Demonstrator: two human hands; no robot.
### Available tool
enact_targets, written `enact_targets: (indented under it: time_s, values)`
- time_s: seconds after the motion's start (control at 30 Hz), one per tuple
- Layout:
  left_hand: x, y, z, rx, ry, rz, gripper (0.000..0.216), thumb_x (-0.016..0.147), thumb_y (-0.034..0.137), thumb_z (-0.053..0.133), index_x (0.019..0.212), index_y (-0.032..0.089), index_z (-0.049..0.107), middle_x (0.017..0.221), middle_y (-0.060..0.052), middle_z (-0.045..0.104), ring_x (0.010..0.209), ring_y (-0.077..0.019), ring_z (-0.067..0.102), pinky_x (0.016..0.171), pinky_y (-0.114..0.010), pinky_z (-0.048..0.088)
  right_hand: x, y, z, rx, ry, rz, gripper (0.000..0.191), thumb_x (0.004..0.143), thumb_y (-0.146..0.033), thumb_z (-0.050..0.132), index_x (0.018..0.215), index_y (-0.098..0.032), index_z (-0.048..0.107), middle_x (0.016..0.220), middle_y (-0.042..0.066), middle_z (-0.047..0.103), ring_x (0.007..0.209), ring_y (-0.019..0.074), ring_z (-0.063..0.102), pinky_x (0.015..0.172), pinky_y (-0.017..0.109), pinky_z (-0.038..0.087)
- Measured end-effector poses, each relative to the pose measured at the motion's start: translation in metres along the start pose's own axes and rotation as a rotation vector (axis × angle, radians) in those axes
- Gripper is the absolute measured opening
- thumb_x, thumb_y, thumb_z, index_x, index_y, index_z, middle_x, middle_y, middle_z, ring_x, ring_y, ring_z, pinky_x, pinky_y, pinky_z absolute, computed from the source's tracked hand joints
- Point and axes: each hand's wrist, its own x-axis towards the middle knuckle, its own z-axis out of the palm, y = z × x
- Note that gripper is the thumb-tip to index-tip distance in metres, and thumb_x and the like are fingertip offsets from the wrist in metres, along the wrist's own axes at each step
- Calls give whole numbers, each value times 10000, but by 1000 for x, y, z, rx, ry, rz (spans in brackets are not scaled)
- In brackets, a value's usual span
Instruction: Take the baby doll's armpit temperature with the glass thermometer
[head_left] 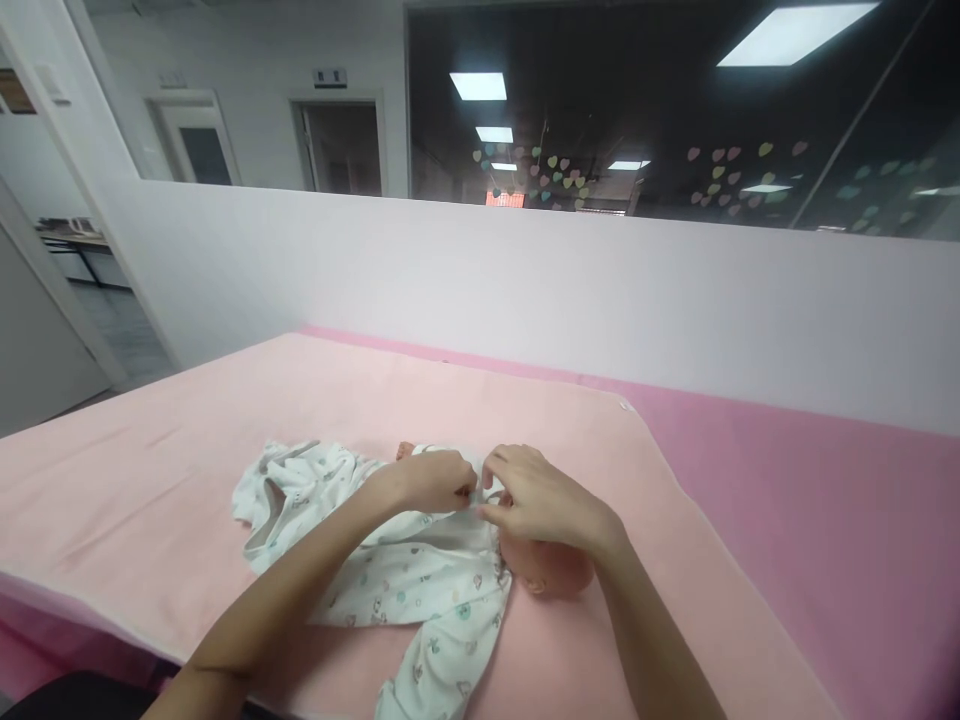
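Observation:
A baby doll (551,568) lies on its back, its head to the right. It has on a white romper (427,570) with small prints, one sleeve spread toward me and the lower part bunched at the left. My left hand (439,482) is closed at the romper's upper chest, pinching the cloth near the collar; its fingertips are partly hidden. Over the doll's neck and face is my right hand (536,500), its thumb and curved fingers apart beside the collar. Much of the doll's face is covered by this hand. Beyond my left wrist a bit of the doll's hand (405,450) shows.
A pale pink pad (225,400) lies under the doll, over a darker pink cover (787,490). Behind stands a low white wall (525,290) with a dark window (637,110) above. A doorway (112,310) opens at the left.

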Motion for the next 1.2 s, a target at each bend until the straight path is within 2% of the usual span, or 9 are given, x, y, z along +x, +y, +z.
enact_targets:
  time_s: [0.2, 0.33, 0.53, 0.7, 0.8, 0.93, 1.03, 1.1, 1.2]
  values:
    - [-3, -12, -27, -89, 116, -94, 216, 764, 160, 454, 879, 185, 635, 689, -34, 648, 601, -162, 579, 518, -241, 365, 18, 5, 37, -289, 13, -65, 194, 788, -246, 494, 919, -174, 617, 1142, 128, 512, 1145, 266, 401, 991, 446, 259]
    - [-9, -3, -24, -17, 97, -122, 221, 791, 147, 410, 804, 170, 629, 645, -42, 630, 586, -179, 574, 498, -256, 344, 36, 6, 60, -471, 65, -8, 336, 796, -144, 439, 1097, -89, 578, 1344, 204, 359, 1273, 301, 251, 998, 466, 249]
    - [-13, 7, -13, 72, 112, -156, 226, 826, 145, 409, 756, 169, 622, 647, -60, 619, 618, -189, 582, 563, -264, 374, 54, 4, 80, -572, 25, 101, 265, 775, -100, 457, 970, -117, 636, 1163, 207, 529, 1101, 308, 454, 957, 511, 289]
    - [-12, 4, -16, -29, 95, -116, 187, 812, 164, 448, 755, 187, 625, 619, -34, 599, 607, -164, 575, 565, -245, 375, 58, -1, 93, -618, -43, 129, 299, 713, -109, 567, 1004, -150, 626, 1056, 167, 592, 1011, 291, 506, 998, 534, 215]
    - [-11, -3, -22, -83, 63, -141, 169, 778, 177, 462, 739, 200, 625, 607, -18, 593, 561, -150, 554, 495, -237, 339, 46, -3, 76, -621, -37, 79, 279, 686, -64, 561, 948, -119, 639, 936, 159, 613, 951, 290, 520, 1014, 544, 163]
    - [-11, -13, -25, -55, 75, -220, 201, 771, 233, 454, 643, 191, 604, 562, -22, 580, 495, -149, 511, 440, -248, 290, 14, 4, 27, -481, 56, 17, 154, 708, -62, 508, 768, -153, 616, 789, 103, 591, 858, 254, 522, 1017, 550, 121]
    - [-12, -8, -24, -105, 25, -89, 184, 748, 224, 472, 638, 189, 615, 551, -8, 591, 483, -136, 513, 449, -239, 303, -13, 19, -8, -336, 199, 15, 197, 776, -74, 413, 771, -195, 569, 789, 57, 570, 836, 214, 516, 986, 487, 221]
    - [-14, 2, -24, -212, -41, 66, 162, 734, 199, 490, 675, 196, 641, 596, 5, 630, 513, -123, 545, 492, -221, 353, -28, 29, -26, -194, 267, 57, 241, 844, -128, 337, 741, -225, 532, 745, 27, 553, 764, 186, 515, 848, 382, 366]
    - [-22, 16, -31, -342, -68, 158, 149, 744, 220, 527, 777, 219, 672, 694, 18, 677, 592, -117, 596, 595, -203, 416, -42, 36, -42, 36, 291, 129, 279, 904, -248, 288, 722, -244, 499, 700, -3, 539, 678, 162, 510, 627, 282, 400]
